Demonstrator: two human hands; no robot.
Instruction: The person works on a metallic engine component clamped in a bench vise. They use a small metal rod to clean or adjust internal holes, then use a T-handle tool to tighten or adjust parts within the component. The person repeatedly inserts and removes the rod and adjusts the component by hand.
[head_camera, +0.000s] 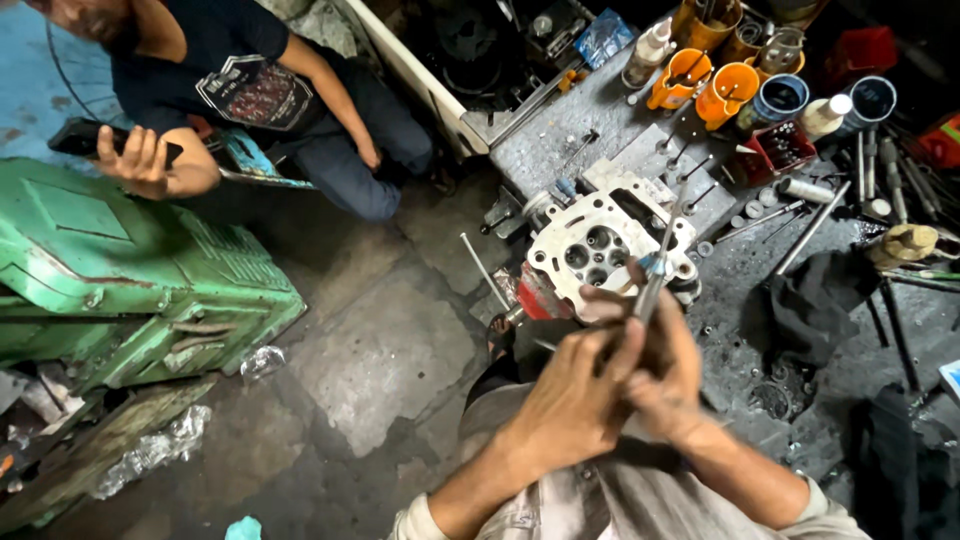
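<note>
My left hand and my right hand are pressed together around a thin metal rod tool. The rod stands nearly upright with its lower end between my palms and its upper part rising past a white metal cylinder head. The cylinder head rests on the edge of a grey workbench just beyond my hands, with its round ports facing up. Where the rod's lower tip sits is hidden by my fingers.
Orange cups, cans, bottles and several rods and valves crowd the bench top. A green machine body lies on the floor at left. Another person sits at the top left holding a dark phone.
</note>
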